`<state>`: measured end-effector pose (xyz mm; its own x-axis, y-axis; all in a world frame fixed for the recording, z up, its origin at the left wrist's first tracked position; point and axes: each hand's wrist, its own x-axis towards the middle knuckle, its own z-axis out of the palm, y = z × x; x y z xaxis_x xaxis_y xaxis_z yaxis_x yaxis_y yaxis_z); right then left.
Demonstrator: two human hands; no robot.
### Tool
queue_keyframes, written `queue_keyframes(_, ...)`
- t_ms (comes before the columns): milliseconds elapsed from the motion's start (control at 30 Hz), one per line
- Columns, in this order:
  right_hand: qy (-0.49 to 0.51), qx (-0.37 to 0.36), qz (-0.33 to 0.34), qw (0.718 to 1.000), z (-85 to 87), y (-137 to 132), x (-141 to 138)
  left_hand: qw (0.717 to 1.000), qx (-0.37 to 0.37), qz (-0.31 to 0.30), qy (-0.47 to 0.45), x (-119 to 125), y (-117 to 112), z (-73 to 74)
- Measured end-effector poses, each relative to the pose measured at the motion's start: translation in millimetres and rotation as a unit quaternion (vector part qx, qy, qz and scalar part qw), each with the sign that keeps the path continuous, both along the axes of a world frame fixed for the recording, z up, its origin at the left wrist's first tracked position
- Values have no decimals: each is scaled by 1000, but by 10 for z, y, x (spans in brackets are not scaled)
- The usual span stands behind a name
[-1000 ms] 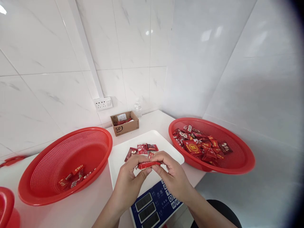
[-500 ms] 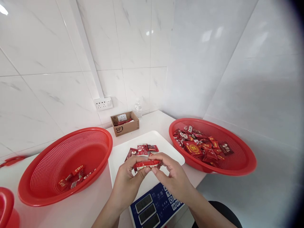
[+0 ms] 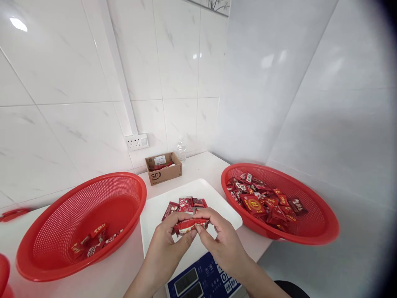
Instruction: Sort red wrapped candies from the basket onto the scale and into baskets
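My left hand and my right hand meet above the white pan of a scale, both pinched on one small red candy packet held flat between thumbs and fingers. Just behind the hands, several more red packets lie on the pan. The scale's blue front panel with its displays shows below my wrists.
A red mesh basket on the left holds a few packets near its bottom. A second red basket on the right is heaped with packets. A small cardboard box and a clear bottle stand by the tiled wall, under a socket.
The view has tilted up slightly, so everything sits lower in the frame. The packet has turned in my fingers from edge-on to showing its face. Both hands stay pinched on it.
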<state>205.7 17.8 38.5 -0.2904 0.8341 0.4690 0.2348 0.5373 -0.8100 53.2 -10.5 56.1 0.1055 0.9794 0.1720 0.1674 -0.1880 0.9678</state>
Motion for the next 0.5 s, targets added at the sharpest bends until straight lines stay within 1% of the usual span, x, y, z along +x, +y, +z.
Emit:
queue_keyframes(200, -12, -3, 20, 1000, 54, -9, 45, 1000, 11, 2, -8, -7, 7, 27)
queue_keyframes(367, -41, 30, 7, 999, 68, -2, 47, 1000, 23, 0, 16, -1, 0, 3)
queue_keyframes(500, -50, 40, 2, 998, 42, -8, 29, 998, 41, 17, 35, 7, -8, -22)
